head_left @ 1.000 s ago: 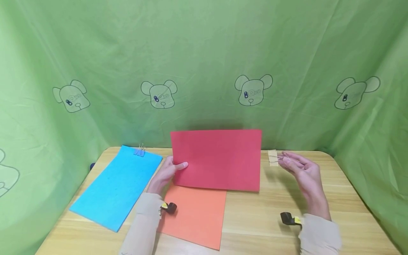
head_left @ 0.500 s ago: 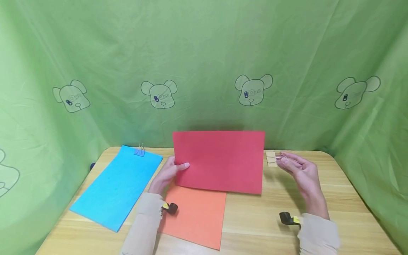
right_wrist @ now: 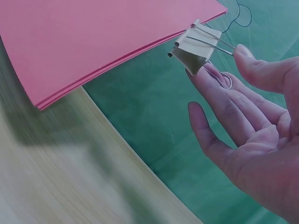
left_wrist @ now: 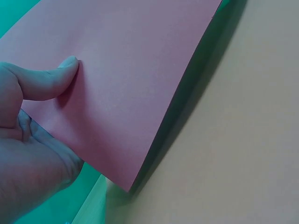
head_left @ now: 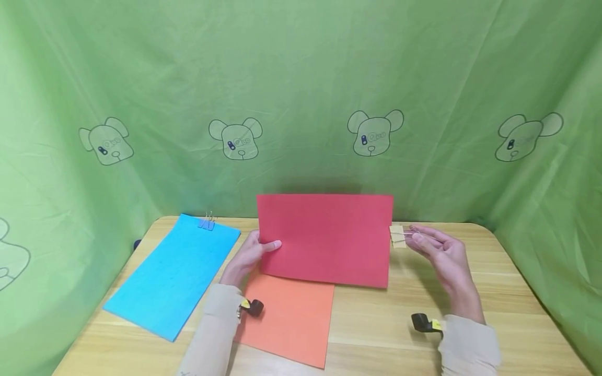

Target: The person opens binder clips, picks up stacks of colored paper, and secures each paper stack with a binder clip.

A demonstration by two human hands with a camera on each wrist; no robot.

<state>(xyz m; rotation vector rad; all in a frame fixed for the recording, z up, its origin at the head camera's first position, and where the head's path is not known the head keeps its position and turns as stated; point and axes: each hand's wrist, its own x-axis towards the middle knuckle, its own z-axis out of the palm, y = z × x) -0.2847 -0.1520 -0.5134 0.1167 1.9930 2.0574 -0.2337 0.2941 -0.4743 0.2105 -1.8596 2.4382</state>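
My left hand (head_left: 248,256) grips the left edge of a stack of red paper (head_left: 326,240), thumb in front, fingers hidden behind. The stack is raised and tilted above the table; several layered sheets show along its edge in the right wrist view. My right hand (head_left: 444,256) pinches the wire handles of a pale yellow binder clip (right_wrist: 198,44) between thumb and fingers. The clip's mouth faces the stack's right edge and looks parted. It sits right at that edge; whether paper is inside the mouth I cannot tell.
Orange paper (head_left: 291,321) lies on the wooden table (head_left: 376,334), partly under the raised red stack. To the left lies blue paper (head_left: 174,282) with a blue binder clip (head_left: 206,225) on its top edge. A green curtain (head_left: 301,78) surrounds the table's back and sides.
The red stack has shifted slightly right and down with my left hand. My right hand has brought the yellow binder clip left, closing the gap to the stack's right edge.
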